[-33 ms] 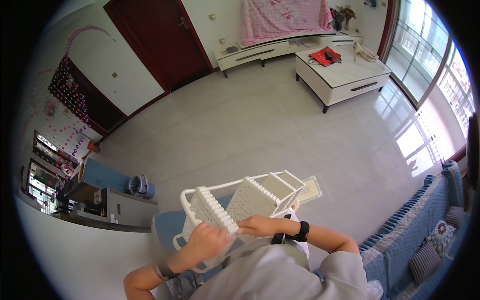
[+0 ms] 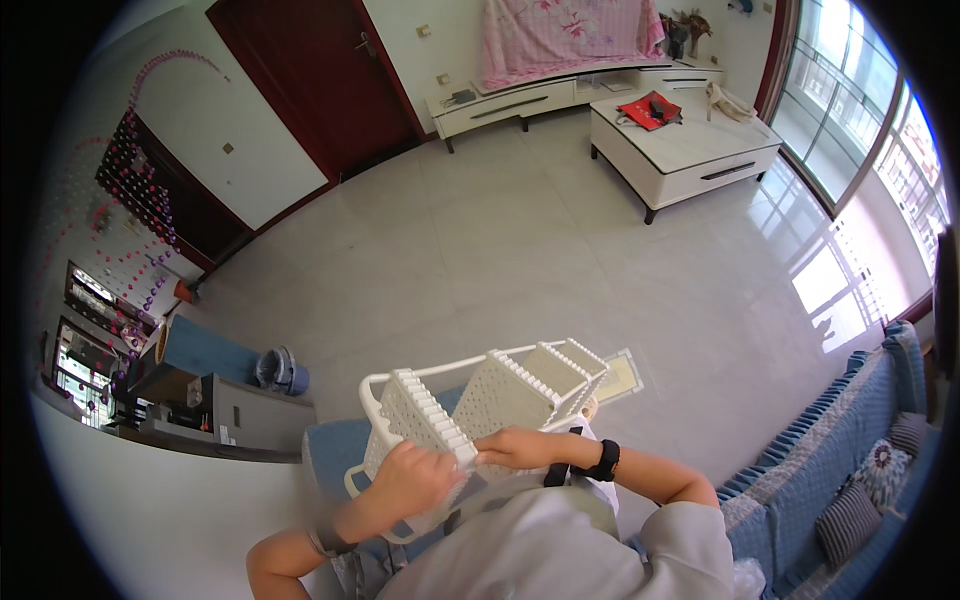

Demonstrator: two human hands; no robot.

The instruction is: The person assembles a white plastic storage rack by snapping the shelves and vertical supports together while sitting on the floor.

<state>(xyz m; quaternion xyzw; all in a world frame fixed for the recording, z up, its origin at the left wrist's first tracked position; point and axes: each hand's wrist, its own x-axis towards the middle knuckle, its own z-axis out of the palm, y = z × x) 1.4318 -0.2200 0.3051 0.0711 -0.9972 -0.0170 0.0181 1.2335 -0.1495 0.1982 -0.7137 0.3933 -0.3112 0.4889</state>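
Cream-white plastic makes up the tiered rack (image 2: pixel 503 393), placed at six o'clock, just before the person's soft grey shirt (image 2: pixel 560 545). It has rounded tubular rails, hole-dotted panels and ridged edges like rows of pegs. The left hand (image 2: pixel 412 478) has its fingers curled around the near corner of one ridged edge. Just beside it, the right hand (image 2: pixel 515 449) lays its fingers, close together, on the same edge; whether they close underneath, I cannot tell. Blue cloth (image 2: pixel 330 445) shows at seven o'clock. Glossy grey floor tiles (image 2: pixel 450 250) spread outward. At four o'clock stands a ruffled, blue-covered sofa (image 2: pixel 790 530); toward two, a boxy white tabletop (image 2: pixel 695 140) bears a flat red bag (image 2: pixel 645 117). Strung beads (image 2: pixel 140 170) hang at ten, a dark-red door (image 2: pixel 310 80) at eleven.
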